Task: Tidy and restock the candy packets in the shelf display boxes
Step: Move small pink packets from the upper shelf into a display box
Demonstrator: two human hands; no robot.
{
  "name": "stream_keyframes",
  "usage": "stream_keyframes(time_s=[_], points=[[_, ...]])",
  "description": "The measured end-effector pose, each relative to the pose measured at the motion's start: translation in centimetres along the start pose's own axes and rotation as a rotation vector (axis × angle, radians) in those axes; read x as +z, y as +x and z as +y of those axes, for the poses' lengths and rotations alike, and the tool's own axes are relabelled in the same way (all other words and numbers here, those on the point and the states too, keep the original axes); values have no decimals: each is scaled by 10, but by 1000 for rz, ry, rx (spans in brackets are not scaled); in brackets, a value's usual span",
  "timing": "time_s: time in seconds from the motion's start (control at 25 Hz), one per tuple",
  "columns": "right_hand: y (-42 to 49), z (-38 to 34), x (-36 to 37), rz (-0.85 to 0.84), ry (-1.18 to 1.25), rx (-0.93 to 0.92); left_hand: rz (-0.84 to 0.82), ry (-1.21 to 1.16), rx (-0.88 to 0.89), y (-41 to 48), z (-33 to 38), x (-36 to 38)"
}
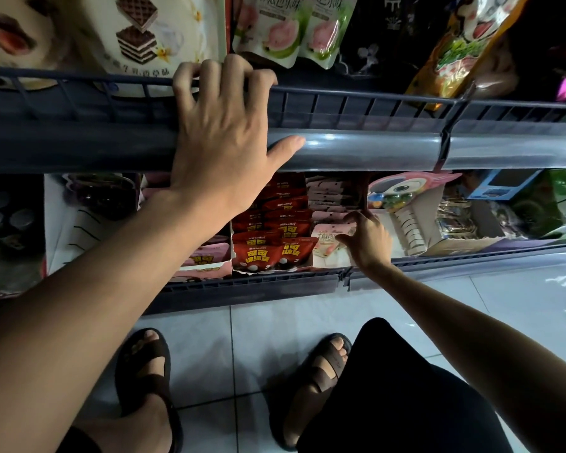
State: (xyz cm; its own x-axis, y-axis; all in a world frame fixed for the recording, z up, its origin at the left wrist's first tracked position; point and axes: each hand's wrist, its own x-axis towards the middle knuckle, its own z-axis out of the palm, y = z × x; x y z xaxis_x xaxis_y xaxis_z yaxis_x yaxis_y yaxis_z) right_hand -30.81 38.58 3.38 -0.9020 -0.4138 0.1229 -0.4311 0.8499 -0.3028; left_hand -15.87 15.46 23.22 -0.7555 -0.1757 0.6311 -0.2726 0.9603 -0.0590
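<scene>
The step in hand is judged to be tidying, not restocking: no spare packets are held in either hand.

The pale pink-and-white candy packets (325,245) are stood in a row, front to back, in a white cardboard display box (332,263) on the dark grey lower shelf (242,286), near the middle of the scene. Just left of them, glossy red candy packets (272,253) are ranked in a neighbouring box, with the two rows almost touching.

The right hand (368,241) is reached down into the pink-and-white row. Its fingers (343,238) are bent, one laid across the top of the nearest packet and another set among the tops farther back. The thumb is hidden, so it cannot be told whether a packet is pinched or only touched.

The left hand (223,135) is braced on the upper shelf. Its fingers (209,73) are curled over the dark wire rail (356,101), and the thumb is stretched rightward along the smooth grey plastic price strip (373,148).

For the next move, a light touch is called for. The soft pouches would probably need to be squared up and pressed back against the row, without the red packets on the left being knocked. A supply of fresh packets would then have to be fetched, since none is seen.
</scene>
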Motion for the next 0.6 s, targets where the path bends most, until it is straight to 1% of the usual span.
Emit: stream_keyframes(time_s=[0.08, 0.16, 0.36, 0.44, 0.52, 0.6], points=[[-6, -5, -16, 27, 12, -34, -7, 4, 3, 0, 0, -1], [-14, -16, -44, 77, 24, -105, -14, 3, 7, 0, 0, -3], [-40, -65, -150, 184, 65, -412, -47, -30, -1, -1, 2, -10], [-42, -88, -195, 250, 95, -500, -57, -46, 3, 0, 3, -14], [-30, -114, -233, 310, 144, -533, -68, -44, 1, 0, 4, -18], [0, -143, -259, 335, 190, -501, -71, -29, 0, 1, 3, -19]])
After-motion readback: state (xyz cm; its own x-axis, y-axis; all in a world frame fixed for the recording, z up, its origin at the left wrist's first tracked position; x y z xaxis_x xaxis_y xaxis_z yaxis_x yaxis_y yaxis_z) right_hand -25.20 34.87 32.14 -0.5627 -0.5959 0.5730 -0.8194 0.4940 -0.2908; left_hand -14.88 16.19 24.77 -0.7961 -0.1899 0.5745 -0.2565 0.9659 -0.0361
